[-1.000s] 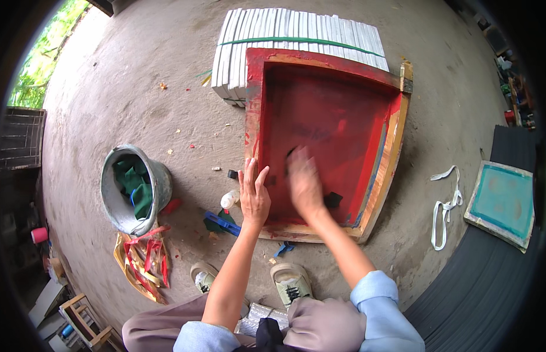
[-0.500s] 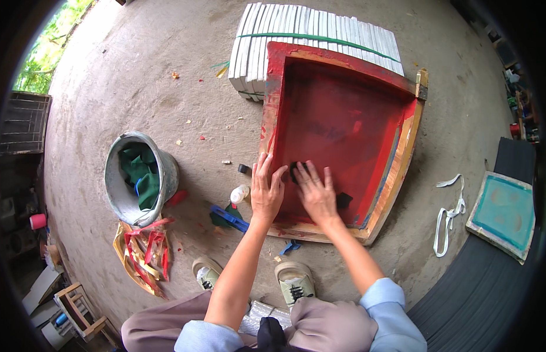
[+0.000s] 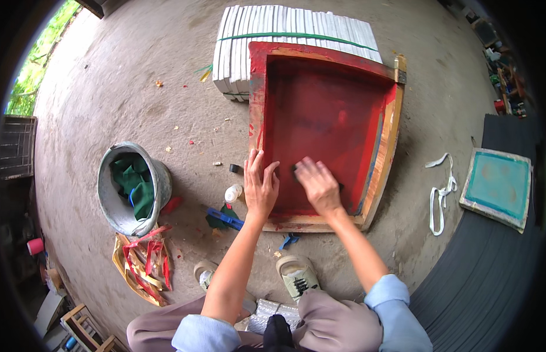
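Observation:
A screen-printing frame (image 3: 383,152) with red-stained wooden sides and a dark red mesh lies in front of me, its far end against a bundle of white slabs. My left hand (image 3: 261,185) rests on the frame's near left side, fingers extended and thumb apart. My right hand (image 3: 320,186) is down on the mesh, its fingers together and slightly blurred. It presses on a dark cloth, mostly hidden, with only small dark edges showing beside the hand. A small white bottle (image 3: 233,193) and a blue-handled tool (image 3: 225,218) lie beside my left wrist.
The white bundle (image 3: 296,22) is bound with green strap. A grey bucket (image 3: 103,193) with green cloth stands left, beside red and yellow strips (image 3: 141,264). At right lie a white strap (image 3: 442,199) and a smaller teal-mesh frame (image 3: 497,188) on dark sheeting (image 3: 460,287).
My right hand has shifted on the mesh, hiding more of the dark cloth, its fingers now closer together. My left hand stays on the frame's side. The whole view has shifted slightly.

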Available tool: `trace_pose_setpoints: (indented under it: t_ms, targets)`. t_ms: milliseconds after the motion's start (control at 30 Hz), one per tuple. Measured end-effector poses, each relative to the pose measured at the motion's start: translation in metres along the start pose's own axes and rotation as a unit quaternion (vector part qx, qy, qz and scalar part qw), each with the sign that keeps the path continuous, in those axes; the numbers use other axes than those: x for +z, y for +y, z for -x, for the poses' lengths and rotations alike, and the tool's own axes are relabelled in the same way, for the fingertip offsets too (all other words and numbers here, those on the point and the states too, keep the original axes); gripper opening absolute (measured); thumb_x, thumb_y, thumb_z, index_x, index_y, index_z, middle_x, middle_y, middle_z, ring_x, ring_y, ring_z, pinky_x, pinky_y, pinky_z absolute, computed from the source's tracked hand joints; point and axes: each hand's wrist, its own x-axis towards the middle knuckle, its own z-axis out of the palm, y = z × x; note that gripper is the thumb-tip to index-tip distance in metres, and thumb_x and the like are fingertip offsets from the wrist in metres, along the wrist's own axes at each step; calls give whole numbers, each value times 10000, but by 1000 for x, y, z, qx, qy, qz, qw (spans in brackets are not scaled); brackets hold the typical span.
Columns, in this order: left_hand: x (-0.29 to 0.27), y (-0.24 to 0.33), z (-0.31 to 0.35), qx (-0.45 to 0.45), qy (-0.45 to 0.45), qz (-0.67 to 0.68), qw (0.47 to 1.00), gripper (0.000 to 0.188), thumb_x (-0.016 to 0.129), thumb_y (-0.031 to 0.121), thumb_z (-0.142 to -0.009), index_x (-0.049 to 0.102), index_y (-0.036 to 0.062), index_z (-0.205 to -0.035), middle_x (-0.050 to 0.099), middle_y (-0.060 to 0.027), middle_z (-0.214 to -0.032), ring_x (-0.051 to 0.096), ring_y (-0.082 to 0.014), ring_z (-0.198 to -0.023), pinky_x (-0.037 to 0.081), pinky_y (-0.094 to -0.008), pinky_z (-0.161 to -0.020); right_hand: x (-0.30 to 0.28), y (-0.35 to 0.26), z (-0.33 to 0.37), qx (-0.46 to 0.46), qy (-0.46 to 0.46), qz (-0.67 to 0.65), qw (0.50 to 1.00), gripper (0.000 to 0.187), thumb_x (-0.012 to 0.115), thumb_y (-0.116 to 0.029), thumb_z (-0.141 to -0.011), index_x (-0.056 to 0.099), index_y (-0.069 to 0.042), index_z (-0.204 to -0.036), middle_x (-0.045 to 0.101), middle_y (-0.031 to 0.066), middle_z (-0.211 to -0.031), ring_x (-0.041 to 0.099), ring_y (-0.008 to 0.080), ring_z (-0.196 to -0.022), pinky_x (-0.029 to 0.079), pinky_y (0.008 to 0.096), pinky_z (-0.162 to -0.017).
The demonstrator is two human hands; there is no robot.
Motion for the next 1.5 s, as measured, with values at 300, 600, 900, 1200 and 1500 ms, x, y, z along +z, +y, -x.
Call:
trace_pose_setpoints:
  t_ms: [300, 600, 900, 1200, 1500]
  targets:
    - [-45, 16, -9, 22, -30, 176, 984, 315, 638, 29, -790, 601, 101, -1095, 489, -110, -1316, 422, -318, -1316, 251, -496, -1146, -144, 3, 16, 451, 121, -697, 544, 149, 648, -166, -927, 665, -60, -1030, 678, 7, -981, 611, 82, -867, 483, 257, -708]
    - [-207, 131, -71, 97, -276, 505, 812, 428, 715, 220, -873, 558, 53, -1233, 647, -45, -973, 639, -119, -902, 544, -307, -798, -289, -90, 7, 337, 68, -548, 763, 151, 693, -71, -872, 664, 8, -997, 696, 62, -866, 645, 103, -761, 534, 251, -645]
    - [-280, 85, -70, 245, -245, 211, 914, 148, 676, 109, -818, 663, 30, -943, 667, -122, -870, 667, -270, -806, 524, -361, -740, -312, -118, -5, 304, -119, -258, 910, 193, 540, -94, -930, 667, 27, -1011, 704, 110, -786, 687, 158, -648, 559, 296, -605]
    - [-176, -1, -25, 227, -388, 149, 881, 117, 590, 49, -801, 634, 36, -908, 671, -140, -896, 666, -317, -854, 525, -404, -777, -137, -33, 46, 272, -116, -170, 940, 144, 663, -10, -804, 681, -23, -947, 654, 91, -789, 649, 140, -691, 535, 292, -652]
    - [-46, -12, 45, 171, -225, 95, 955, 129, 661, 140, -772, 651, 167, -898, 592, 13, -923, 557, -171, -923, 390, -361, -828, -6, -32, 75, 363, 86, -192, 908, 314, 719, 19, -765, 599, -49, -1047, 531, 108, -1027, 575, 244, -896, 520, 362, -773]
